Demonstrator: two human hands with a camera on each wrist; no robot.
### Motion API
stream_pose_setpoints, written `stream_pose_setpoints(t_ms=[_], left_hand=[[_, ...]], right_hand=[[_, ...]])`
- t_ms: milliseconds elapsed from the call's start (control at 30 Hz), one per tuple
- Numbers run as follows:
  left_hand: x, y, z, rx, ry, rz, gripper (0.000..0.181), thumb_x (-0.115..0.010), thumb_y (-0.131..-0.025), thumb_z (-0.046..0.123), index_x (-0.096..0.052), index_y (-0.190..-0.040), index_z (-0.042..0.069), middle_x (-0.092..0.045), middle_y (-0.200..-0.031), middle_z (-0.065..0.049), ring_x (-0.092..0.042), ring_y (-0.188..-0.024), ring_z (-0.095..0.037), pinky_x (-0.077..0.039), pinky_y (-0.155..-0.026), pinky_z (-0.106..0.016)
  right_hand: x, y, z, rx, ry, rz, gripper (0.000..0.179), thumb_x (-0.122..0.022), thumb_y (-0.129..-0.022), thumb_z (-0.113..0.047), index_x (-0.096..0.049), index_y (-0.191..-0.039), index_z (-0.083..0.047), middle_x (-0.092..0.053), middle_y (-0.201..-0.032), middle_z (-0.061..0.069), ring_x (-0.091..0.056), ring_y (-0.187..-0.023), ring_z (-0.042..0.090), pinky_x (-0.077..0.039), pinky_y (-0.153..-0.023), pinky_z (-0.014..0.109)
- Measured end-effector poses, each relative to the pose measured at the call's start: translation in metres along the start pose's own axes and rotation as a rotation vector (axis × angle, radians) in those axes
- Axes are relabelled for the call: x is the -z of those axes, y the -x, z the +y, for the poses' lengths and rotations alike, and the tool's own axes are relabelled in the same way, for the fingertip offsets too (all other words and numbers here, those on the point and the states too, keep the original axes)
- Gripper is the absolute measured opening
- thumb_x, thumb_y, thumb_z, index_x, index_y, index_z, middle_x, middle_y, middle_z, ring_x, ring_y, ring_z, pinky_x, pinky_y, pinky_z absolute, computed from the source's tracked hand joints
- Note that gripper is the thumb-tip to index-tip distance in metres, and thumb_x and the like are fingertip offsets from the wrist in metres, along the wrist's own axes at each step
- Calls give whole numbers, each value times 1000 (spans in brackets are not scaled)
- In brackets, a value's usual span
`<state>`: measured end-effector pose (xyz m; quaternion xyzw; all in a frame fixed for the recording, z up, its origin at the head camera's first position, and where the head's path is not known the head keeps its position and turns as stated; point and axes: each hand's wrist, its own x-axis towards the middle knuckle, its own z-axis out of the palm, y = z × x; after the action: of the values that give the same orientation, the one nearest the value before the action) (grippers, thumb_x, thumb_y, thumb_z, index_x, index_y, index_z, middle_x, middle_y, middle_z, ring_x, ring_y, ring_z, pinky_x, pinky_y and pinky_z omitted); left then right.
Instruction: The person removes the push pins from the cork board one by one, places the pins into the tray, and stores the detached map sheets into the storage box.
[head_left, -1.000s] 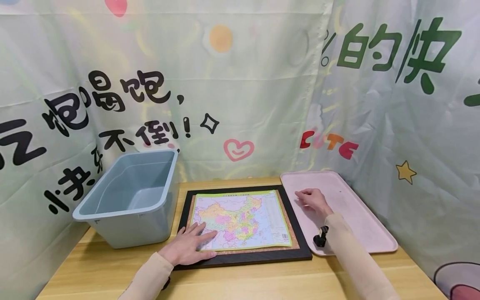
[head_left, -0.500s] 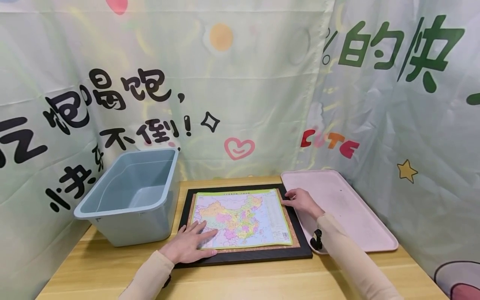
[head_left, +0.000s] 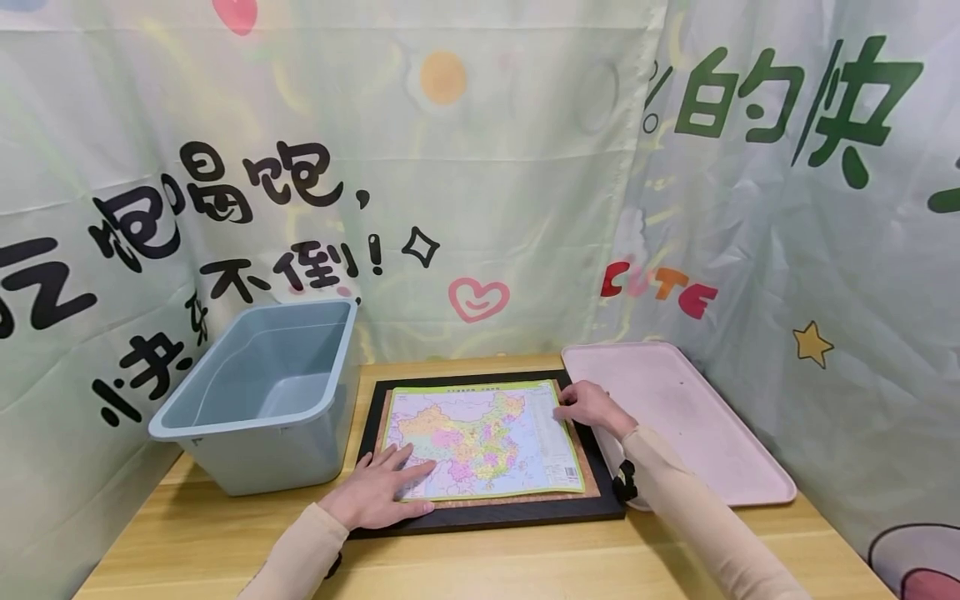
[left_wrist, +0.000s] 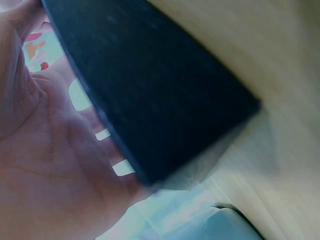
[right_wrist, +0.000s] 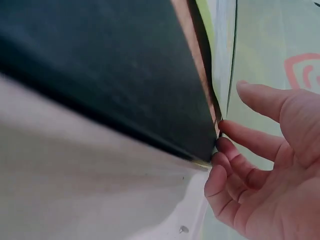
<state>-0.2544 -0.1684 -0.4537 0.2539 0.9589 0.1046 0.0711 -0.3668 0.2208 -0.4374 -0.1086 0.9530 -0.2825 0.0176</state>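
Note:
A printed map (head_left: 480,417) with a yellow-green border lies on a cork board (head_left: 581,454) in a black frame (head_left: 510,515), in the middle of the head view. My left hand (head_left: 375,492) rests with spread fingers over the map's lower left corner and the frame. In the left wrist view its palm (left_wrist: 55,165) faces the frame's dark side. The fingertips of my right hand (head_left: 596,407) touch the map's right edge. In the right wrist view its index fingertip (right_wrist: 226,126) meets that edge, the thumb held apart, and the other fingers curl at the frame's rim.
A blue-grey plastic tub (head_left: 315,450) stands left of the frame. On the right, a pink tray (head_left: 690,433) lies close against the frame, with a tiny shiny piece (right_wrist: 184,229) on it. Printed curtains (head_left: 525,208) close off the back and sides of the wooden table (head_left: 480,567).
My right hand has moved left from over the pink tray to the map's right edge, then slightly further onto it. My left hand has kept its place.

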Motion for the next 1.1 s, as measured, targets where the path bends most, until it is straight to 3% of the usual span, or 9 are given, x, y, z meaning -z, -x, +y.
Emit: stream_pose_setpoints(t_ms=[233,500,667,900,1100], left_hand=[[0,1,-1,-3,0,2,68,-47,-91,70,-46,-147,32,-33,-157,-17,-29,-144,-44,-22,-108,-71],[2,-2,-1,-9,2,9,68,-47,-90,70,-47,-147,32,-33,-157,-17,-29,-144,-44,-22,-108,-71],[2,-2,0,-8,5,9,68,-47,-90,71,-47,-146,33,-33,-157,-17,-29,-144,-44,-21,-109,-71],[1,1,0,-11,22,0,67,-49,-91,69,-48,-146,31,-34,-157,-18,-29,-144,-45,-21,-108,-72],[1,0,-1,-15,39,10,67,-50,-91,68,-49,-145,30,-35,-156,-20,-29,-143,-47,-21,-107,-74]], right_hand=[[0,0,-7,-49,-53,-33,20,-69,-91,-20,-71,-91,0,-61,-71,5,-45,-58,14,-36,-55,26],[-2,5,-6,-90,-140,34,37,-69,-90,-16,-62,-118,8,-67,-105,17,-64,-85,21,-53,-72,34],[-4,9,-5,-85,-289,11,43,-65,-92,-12,-53,-128,9,-65,-106,22,-67,-81,22,-57,-66,35],[-9,15,-4,-128,-436,-51,59,-63,-94,-6,-36,-146,0,-61,-104,19,-64,-78,20,-54,-62,36],[-9,13,-2,-126,-468,-40,50,-62,-95,-6,-44,-140,7,-64,-109,19,-67,-81,18,-58,-65,37]])
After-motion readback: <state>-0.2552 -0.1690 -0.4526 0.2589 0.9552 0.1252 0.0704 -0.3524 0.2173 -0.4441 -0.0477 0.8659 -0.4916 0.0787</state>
